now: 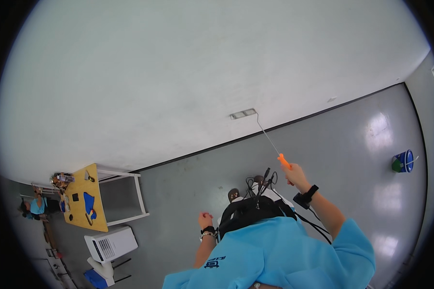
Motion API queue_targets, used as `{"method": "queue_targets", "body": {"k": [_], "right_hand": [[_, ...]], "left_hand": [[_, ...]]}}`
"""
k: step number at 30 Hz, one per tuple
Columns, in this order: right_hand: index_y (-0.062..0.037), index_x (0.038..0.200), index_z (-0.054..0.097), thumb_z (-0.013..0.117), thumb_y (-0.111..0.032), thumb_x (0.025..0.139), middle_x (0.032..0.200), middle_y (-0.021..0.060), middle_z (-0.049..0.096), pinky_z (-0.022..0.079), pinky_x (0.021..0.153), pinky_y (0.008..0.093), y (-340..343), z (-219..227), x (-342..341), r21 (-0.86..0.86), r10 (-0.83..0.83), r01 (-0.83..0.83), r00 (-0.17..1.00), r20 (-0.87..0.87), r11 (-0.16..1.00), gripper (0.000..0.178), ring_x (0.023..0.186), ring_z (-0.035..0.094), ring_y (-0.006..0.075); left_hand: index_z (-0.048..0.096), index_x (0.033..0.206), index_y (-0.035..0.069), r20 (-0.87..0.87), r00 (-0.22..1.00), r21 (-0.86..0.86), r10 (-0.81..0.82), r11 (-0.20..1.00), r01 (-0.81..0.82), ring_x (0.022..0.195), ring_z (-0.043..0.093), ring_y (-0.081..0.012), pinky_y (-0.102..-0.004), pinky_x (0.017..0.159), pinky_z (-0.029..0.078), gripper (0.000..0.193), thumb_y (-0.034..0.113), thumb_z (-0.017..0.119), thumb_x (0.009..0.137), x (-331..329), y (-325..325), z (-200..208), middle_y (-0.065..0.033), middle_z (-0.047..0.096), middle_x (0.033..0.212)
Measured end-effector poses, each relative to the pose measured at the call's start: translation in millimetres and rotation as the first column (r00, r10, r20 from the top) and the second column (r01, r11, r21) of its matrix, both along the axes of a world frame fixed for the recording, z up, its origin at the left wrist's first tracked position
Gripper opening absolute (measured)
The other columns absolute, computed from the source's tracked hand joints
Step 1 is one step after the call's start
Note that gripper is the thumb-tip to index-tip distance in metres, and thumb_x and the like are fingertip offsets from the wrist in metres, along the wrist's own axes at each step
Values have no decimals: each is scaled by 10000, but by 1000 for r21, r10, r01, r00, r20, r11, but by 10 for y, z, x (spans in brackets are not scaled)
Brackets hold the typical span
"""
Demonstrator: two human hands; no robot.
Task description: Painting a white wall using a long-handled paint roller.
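My right hand (297,176) is wrapped round the orange handle of a paint roller (284,160). From the handle a thin metal rod runs up and away to the pale, banded roller head (243,114). That head lies against the lower part of the white wall (178,77), above the dark skirting line. Lower and to the left, my left hand (205,220) hangs beside my waist with its fingers curled in, and nothing shows in it. Both wrists wear dark bands.
A blue bucket (404,161) stands on the grey floor at right. To the left are a yellow-topped table (101,212) with tools and a blue cloth, a white portable appliance (113,243) and a chair (101,272). Black cables (261,185) dangle at my waist. Another person (36,206) is far left.
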State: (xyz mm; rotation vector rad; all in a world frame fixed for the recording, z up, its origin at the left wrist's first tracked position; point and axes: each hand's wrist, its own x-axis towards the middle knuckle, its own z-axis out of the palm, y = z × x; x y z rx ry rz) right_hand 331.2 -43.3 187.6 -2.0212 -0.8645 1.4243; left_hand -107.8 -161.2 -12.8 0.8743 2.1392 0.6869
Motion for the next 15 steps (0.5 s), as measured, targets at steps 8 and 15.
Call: {"method": "queue_targets", "body": {"k": [8,15], "right_hand": [[68,822,612,552,-387,902,576,97,600,481,407,297,736,-796,-158,-81,69,-65,997,45,995,466,456,618,187],[42,880,650,560,-410,886,654,137,653,552,488,319,1498,-1896,-209,-312,62,-55,998,12,949,461,544,670,224]], "left_hand": [[600,848,-11,-4,999,-106,37,994,-37,624,667,-227,-342,614,535,159,59,461,876,-38,-272,-58,-136,658,701],[580,874,-22,-58,996,-247,-73,967,57,600,664,-221,-322,564,543,167,42,426,889,174,-815,-64,-136,654,664]]}}
